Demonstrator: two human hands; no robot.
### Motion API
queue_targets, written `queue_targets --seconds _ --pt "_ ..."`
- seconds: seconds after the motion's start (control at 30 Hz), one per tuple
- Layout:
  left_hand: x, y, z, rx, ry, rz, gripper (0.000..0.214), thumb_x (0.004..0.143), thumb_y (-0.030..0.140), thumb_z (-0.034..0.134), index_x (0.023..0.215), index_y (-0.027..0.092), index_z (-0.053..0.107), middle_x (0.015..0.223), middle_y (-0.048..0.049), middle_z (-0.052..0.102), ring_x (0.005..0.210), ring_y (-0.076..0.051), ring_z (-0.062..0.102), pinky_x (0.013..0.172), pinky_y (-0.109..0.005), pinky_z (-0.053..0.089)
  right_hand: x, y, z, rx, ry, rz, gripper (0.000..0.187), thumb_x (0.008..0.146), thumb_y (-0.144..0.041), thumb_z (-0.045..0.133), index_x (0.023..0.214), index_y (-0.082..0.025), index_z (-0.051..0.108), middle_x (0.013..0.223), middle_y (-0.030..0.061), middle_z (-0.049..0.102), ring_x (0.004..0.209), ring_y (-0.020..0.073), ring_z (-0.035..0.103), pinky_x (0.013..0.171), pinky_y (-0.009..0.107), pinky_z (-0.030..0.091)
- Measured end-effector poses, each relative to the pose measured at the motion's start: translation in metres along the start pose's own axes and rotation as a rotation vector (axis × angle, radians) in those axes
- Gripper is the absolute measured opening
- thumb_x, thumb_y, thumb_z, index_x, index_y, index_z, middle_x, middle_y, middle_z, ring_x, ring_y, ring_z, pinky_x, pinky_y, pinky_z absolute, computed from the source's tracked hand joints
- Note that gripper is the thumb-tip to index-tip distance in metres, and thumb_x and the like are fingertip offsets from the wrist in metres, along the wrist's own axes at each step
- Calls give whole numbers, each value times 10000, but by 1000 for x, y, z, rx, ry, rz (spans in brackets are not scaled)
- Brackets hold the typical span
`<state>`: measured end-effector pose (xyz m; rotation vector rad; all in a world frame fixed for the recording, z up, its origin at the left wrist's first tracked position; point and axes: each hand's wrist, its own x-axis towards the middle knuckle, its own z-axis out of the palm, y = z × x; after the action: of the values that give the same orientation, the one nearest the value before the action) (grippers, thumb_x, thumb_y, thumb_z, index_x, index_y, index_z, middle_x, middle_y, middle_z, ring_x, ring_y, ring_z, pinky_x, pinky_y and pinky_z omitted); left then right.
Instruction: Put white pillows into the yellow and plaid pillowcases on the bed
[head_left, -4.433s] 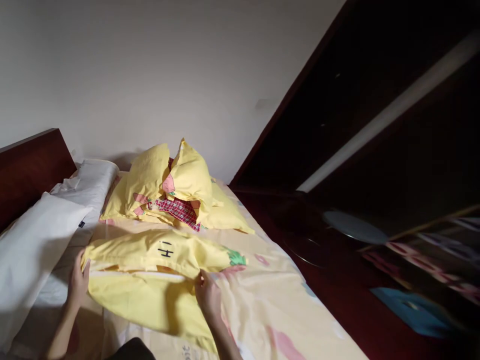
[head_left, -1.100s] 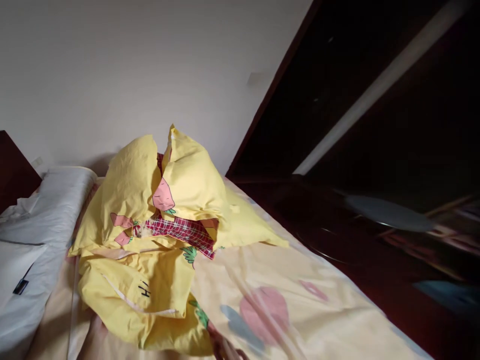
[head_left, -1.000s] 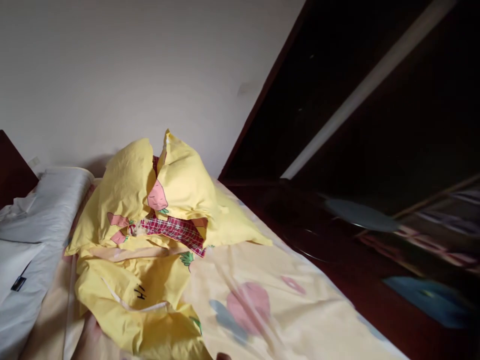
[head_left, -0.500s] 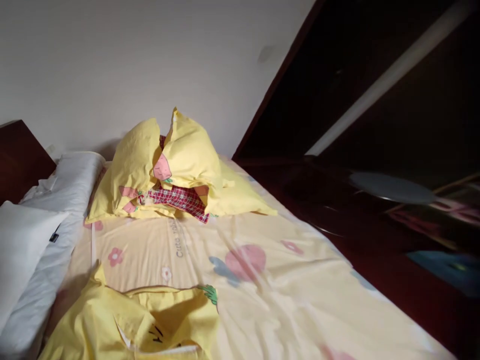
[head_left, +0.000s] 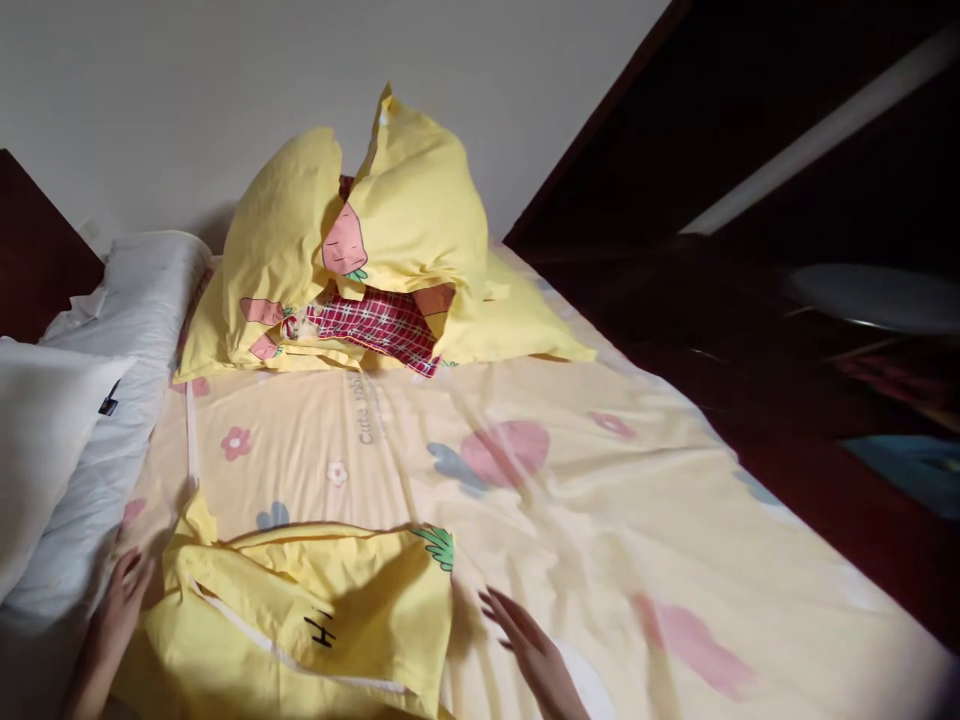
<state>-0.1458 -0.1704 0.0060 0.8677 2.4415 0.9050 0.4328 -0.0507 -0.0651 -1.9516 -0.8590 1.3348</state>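
A yellow pillowcase [head_left: 262,560] lies loose and rumpled on the bed at the bottom of the view. It has a white strip along its front, dark printed lettering and a green leaf print at one corner. My left hand [head_left: 121,605] is just left of the pillowcase, fingers slightly bent and apart, with nothing seen in it. On the other side, my right hand [head_left: 529,645] hovers with fingers stretched toward the pillowcase, a gap between them. Whether my left fingertips touch the cloth I cannot tell.
Yellow pillows [head_left: 420,210] are piled against the wall, red checked cloth [head_left: 375,325] showing between them. A patterned sheet [head_left: 585,540] covers the bed. White pillows [head_left: 45,430] lie at the left. Beyond the bed's right edge is a dark floor with a round stool [head_left: 877,297].
Both my hands have come into view from below, one on each side of the pillowcase. The view has tilted downward, and the pillowcase lies flatter with its lettering more visible.
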Motion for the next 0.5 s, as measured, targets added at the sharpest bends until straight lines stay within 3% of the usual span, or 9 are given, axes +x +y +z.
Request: queue_targets --seconds 0.07,0.13,0.2,0.23,0.3,0.37,0.5 --pt "31 27 42 12 -76 52 281 817 315 480 734 163 701 807 -87 731 825 -226 715 755 -330 580 23 -23 38 71 -22 24 613 528 -613 705 987 -208 709 1025 141 777 1056 375 698 847 446 577" --pt "52 43 80 26 -131 68 205 747 298 570 747 143 704 776 -73 733 792 -229 714 753 -309 571 36 -36 67 101 -113 30 571 496 -559 744 930 -192 706 903 113 786 954 352 722 826 435 581" --pt "62 47 99 33 -140 62 126 680 252 659 761 159 689 761 -67 744 809 -257 717 787 -338 562 39 -42 74 101 -195 33 489 487 -515 771 841 -183 708 784 80 777 842 337 730 791 434 586" --pt "65 46 99 34 -130 59 125 678 269 666 749 167 679 756 -73 741 830 -273 712 812 -358 555 38 -45 68 100 -218 37 465 487 -501 781 814 -178 708 754 77 773 810 336 728 777 434 587" --pt "69 44 82 34 -98 60 193 707 374 654 721 181 657 744 -80 725 865 -293 692 839 -385 544 32 -56 44 108 -218 17 478 502 -491 797 846 -168 719 793 87 782 816 337 728 781 425 589" --pt "73 47 52 -11 -75 57 328 711 516 659 741 189 646 747 -57 710 873 -283 674 816 -370 546 24 -73 10 108 -195 -38 541 537 -503 804 955 -168 723 912 105 793 887 342 728 810 414 590" --pt "81 74 0 -373 -59 7 598 554 631 802 950 206 660 1000 -25 731 1034 -247 656 843 -290 536 8 -123 -43 -19 -154 -80 572 553 -550 817 980 -181 721 956 124 789 921 365 724 784 400 600"
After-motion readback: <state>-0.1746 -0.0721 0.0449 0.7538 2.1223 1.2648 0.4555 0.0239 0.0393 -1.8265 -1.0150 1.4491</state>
